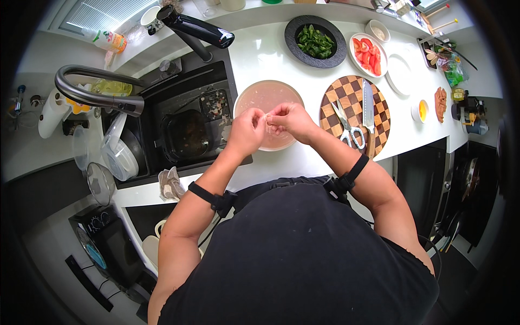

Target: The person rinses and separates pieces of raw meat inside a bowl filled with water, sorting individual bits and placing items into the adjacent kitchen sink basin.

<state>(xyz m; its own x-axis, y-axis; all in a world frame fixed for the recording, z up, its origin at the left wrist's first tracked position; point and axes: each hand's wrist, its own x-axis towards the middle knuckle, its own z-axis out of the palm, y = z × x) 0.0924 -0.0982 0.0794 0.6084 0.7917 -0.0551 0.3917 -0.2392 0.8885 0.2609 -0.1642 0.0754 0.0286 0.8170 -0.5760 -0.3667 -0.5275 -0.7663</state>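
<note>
Above a round bowl (pixel 280 149) of cloudy pinkish liquid, my left hand (pixel 247 131) and my right hand (pixel 295 121) meet at the fingertips. Between them both hands pinch a small pale piece of food (pixel 266 116), mostly covered by the fingers, so its kind cannot be told. Right of the bowl lies a round checkered wooden cutting board (pixel 331 118). Kitchen scissors (pixel 345 122) and a knife with a dimpled blade and wooden handle (pixel 368 107) rest on that board.
Left is a black sink (pixel 233 77) with a dark basin (pixel 185 136) and food scraps, under a curved faucet (pixel 97 73). Behind the board stand a black plate (pixel 292 38) of leafy greens, cut tomatoes (pixel 367 57), a white plate (pixel 400 75) and a cup of yellow liquid (pixel 422 110).
</note>
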